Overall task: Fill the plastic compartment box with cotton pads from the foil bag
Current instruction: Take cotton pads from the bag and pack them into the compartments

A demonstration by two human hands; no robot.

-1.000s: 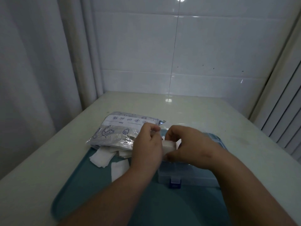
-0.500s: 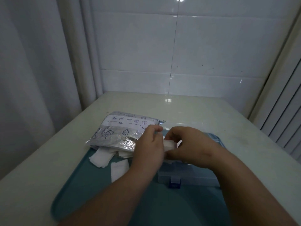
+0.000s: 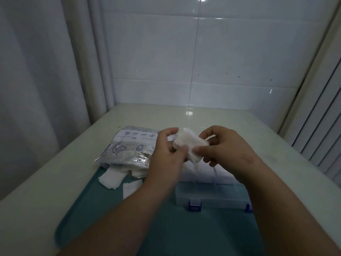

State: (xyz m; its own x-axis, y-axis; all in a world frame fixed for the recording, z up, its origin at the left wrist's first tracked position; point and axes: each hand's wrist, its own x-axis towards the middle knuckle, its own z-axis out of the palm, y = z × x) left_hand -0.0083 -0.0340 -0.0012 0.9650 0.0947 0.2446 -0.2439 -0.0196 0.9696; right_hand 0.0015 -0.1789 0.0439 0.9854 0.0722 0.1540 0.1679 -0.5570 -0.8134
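A stack of white cotton pads (image 3: 190,143) is held in the air between both hands. My left hand (image 3: 167,159) pinches its left end and my right hand (image 3: 225,148) pinches its right end. Below them sits the clear plastic compartment box (image 3: 212,193) with blue latches, partly hidden by my right forearm. The silver foil bag (image 3: 129,146) lies to the left, its mouth facing me. Several loose cotton pads (image 3: 112,178) spill from it.
A teal tray (image 3: 166,233) carries the box and the loose pads on a pale table (image 3: 36,196). A tiled wall stands behind, a curtain at the left, slatted panels at the right.
Both hands have lifted the stack of pads a little higher above the box, and the stack now shows more fully between the fingers.
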